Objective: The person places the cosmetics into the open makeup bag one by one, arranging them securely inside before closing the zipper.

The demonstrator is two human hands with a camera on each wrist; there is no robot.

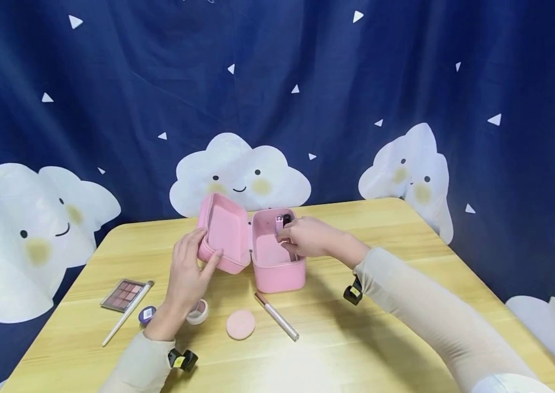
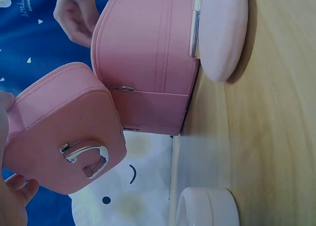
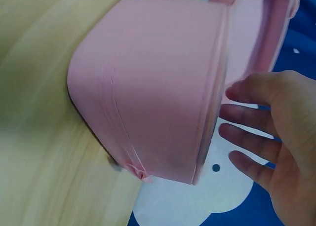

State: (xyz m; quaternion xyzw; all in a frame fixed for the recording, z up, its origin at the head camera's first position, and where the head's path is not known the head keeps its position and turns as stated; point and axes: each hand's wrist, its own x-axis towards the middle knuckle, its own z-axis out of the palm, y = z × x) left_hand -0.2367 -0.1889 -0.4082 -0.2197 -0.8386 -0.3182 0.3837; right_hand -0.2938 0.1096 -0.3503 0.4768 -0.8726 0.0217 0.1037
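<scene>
Pink case (image 1: 279, 279) stands upright on the table (image 1: 356, 363), near its back edge, unzipped, lid (image 1: 228, 232) swung out to the person's left. From where I'm standing, two slim things show inside by the right wall: a lilac tube (image 1: 279, 221) and a black-capped tube (image 1: 286, 219), both partly behind the right hand (image 1: 309, 237).

Right hand: over the case's right rim, fingers pointing in. In the right wrist view the fingers are spread with gaps, nothing seen between them. Contact with either tube: can't tell.

Left hand (image 1: 190, 273): grips the lid by its outer end, thumb on the near edge, fingers round the far side. Lid's outer face has a silver handle (image 2: 104, 159); a zip pull (image 2: 124, 88) hangs at the case's side.

In front of the case: thin stick (image 1: 277, 316), slanted, brown end close to the case. Pink disc (image 1: 240, 325) flat, left of it. White pot (image 1: 198, 312) next, just beside the left forearm and partly hidden by it. Purple pot (image 1: 147, 314) on the forearm's other side. Farther left, palette (image 1: 121, 295) with brush (image 1: 127, 314) along its right edge; resting on it or just beside, can't tell.

Behind: blue curtain (image 1: 267, 71), smiling clouds (image 1: 233, 169), white triangles.
</scene>
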